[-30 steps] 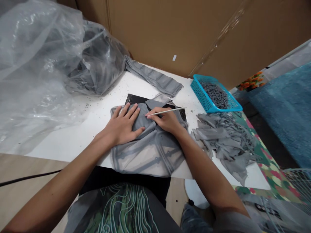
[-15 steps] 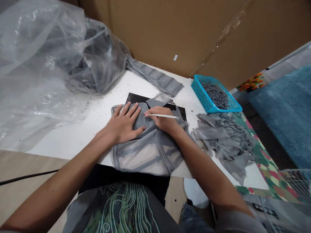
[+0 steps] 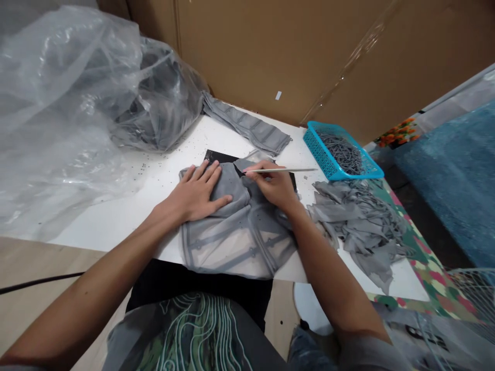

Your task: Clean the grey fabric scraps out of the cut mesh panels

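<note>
A grey sheer garment (image 3: 235,237) with darker seams lies across the white table's (image 3: 116,221) front edge, partly over a black mat (image 3: 216,155). My left hand (image 3: 199,193) rests flat on the garment's upper part, fingers spread. My right hand (image 3: 273,185) is closed in a pinch on a thin white stick (image 3: 288,170), whose near tip touches the fabric just right of my left fingertips.
A big clear plastic bag (image 3: 77,108) holding grey garments fills the left. A folded grey piece (image 3: 251,129) lies at the back. At the right stand a blue basket (image 3: 319,152) of grey cords and a heap of grey fabric scraps (image 3: 359,226). Cardboard walls stand behind.
My right hand with the stick has shifted a little up and to the right along the fabric. My left hand stays flat in place.
</note>
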`<act>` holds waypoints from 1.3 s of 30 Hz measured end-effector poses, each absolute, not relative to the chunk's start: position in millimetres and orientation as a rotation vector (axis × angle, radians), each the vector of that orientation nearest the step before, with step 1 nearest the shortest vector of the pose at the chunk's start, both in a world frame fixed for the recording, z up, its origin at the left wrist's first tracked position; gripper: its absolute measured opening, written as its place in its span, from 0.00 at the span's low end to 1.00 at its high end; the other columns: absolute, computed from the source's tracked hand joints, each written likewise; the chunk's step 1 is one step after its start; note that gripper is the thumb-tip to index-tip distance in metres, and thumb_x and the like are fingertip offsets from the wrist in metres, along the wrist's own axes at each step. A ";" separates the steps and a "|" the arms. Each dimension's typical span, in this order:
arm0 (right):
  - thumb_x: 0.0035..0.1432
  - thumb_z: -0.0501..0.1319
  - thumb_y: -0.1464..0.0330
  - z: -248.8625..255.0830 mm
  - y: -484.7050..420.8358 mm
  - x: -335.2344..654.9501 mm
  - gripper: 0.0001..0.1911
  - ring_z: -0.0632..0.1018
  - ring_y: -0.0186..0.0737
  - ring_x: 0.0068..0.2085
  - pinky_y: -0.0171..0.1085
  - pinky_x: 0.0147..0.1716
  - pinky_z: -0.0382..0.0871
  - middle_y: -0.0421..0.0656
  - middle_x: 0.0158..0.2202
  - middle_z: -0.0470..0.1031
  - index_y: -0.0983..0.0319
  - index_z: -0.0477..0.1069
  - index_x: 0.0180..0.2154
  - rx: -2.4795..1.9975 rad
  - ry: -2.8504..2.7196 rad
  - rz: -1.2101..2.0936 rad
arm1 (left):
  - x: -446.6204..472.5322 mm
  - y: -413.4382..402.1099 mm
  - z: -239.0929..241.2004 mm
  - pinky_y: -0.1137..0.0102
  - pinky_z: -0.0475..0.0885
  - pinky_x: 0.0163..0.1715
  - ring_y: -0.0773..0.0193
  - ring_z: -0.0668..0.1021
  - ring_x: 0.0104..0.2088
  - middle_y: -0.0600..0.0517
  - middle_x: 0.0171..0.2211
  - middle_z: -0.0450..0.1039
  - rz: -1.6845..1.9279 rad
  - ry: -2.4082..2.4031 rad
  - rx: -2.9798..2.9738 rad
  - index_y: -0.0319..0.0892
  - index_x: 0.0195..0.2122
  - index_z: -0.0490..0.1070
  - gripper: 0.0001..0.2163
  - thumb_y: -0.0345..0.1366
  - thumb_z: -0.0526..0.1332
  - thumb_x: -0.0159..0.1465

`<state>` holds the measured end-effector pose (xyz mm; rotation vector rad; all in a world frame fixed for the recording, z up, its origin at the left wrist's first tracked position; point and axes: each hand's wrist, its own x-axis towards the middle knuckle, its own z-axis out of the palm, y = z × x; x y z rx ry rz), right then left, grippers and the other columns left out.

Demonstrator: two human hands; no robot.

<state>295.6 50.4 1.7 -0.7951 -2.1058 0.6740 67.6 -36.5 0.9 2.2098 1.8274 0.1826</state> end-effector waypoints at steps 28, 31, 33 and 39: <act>0.70 0.53 0.55 6.5 100.3 382.7 0.22 0.82 0.51 0.49 0.47 0.52 0.72 0.53 0.48 0.83 0.61 0.80 0.44 -1.233 -1.779 0.126 | -15.3 52.9 19.5 0.66 0.70 0.37 0.53 0.79 0.35 0.45 0.37 0.81 0.456 1.926 2.164 0.43 0.36 0.80 0.21 0.53 0.55 0.61; 0.72 0.49 0.55 7.6 103.6 380.5 0.24 0.81 0.49 0.44 0.45 0.48 0.72 0.50 0.40 0.83 0.61 0.77 0.37 -1.351 -1.704 0.071 | -19.4 53.0 18.7 0.66 0.71 0.38 0.53 0.79 0.36 0.45 0.37 0.81 0.500 1.884 2.175 0.44 0.34 0.78 0.18 0.52 0.56 0.59; 0.71 0.50 0.55 9.2 108.5 385.9 0.22 0.80 0.47 0.39 0.44 0.44 0.71 0.49 0.35 0.82 0.60 0.74 0.33 -1.481 -1.607 0.004 | -17.4 52.7 15.6 0.65 0.71 0.39 0.53 0.79 0.37 0.45 0.37 0.80 0.529 1.844 2.213 0.44 0.35 0.78 0.18 0.51 0.56 0.59; 0.71 0.49 0.57 10.8 121.8 397.1 0.20 0.80 0.43 0.31 0.40 0.36 0.71 0.48 0.34 0.82 0.62 0.73 0.40 -1.431 -1.750 0.188 | -8.6 50.9 8.3 0.61 0.73 0.43 0.49 0.80 0.40 0.41 0.40 0.79 0.588 1.807 2.277 0.43 0.36 0.79 0.20 0.51 0.54 0.61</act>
